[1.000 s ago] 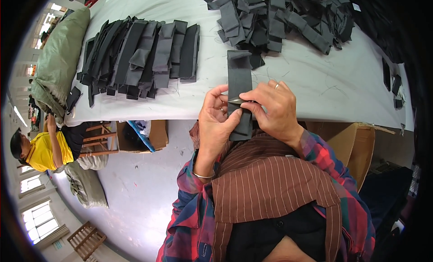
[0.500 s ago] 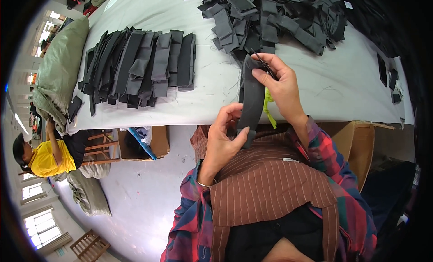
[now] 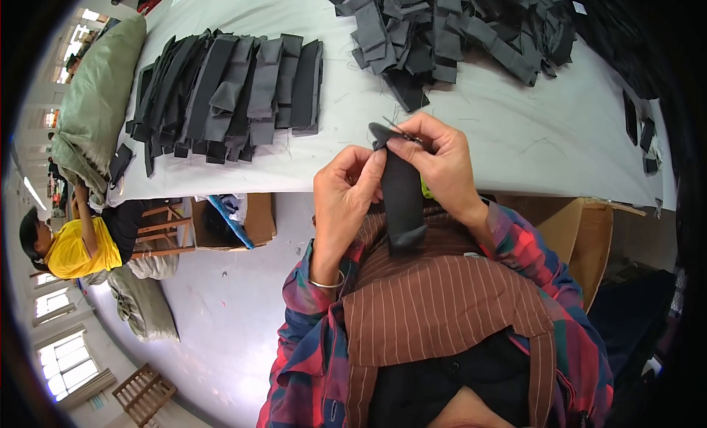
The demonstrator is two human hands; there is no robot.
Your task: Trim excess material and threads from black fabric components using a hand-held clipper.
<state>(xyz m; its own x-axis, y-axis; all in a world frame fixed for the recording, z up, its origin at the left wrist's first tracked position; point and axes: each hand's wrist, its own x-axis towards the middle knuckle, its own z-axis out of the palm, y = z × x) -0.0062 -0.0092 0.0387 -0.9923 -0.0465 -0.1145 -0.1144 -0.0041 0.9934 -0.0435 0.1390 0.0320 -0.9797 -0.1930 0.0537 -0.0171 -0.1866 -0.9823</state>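
Observation:
A dark grey fabric strip (image 3: 402, 192) hangs in front of my apron, its upper end between my two hands. My left hand (image 3: 342, 192) pinches that end between thumb and fingertips. My right hand (image 3: 447, 166) is closed on the same end and on small dark thread snips (image 3: 407, 138), whose thin tip points up and left. Fingers partly hide the snips. A lime green ribbon (image 3: 426, 189) shows under my right hand. Nearest beyond my hands lies a loose heap of similar dark strips (image 3: 445, 41).
Overlapping strips lie in a row (image 3: 221, 96) at the left of the white-covered table (image 3: 317, 166). Black material (image 3: 611, 37) lies far right. Cardboard boxes (image 3: 258, 222) stand below the table edge. A person in yellow (image 3: 88, 247) is at left beside a big sack (image 3: 103, 96).
My left hand has moved from the strip's lower end up to its upper end. My right hand has come lower and nearer to me. The strip's lower end now hangs free.

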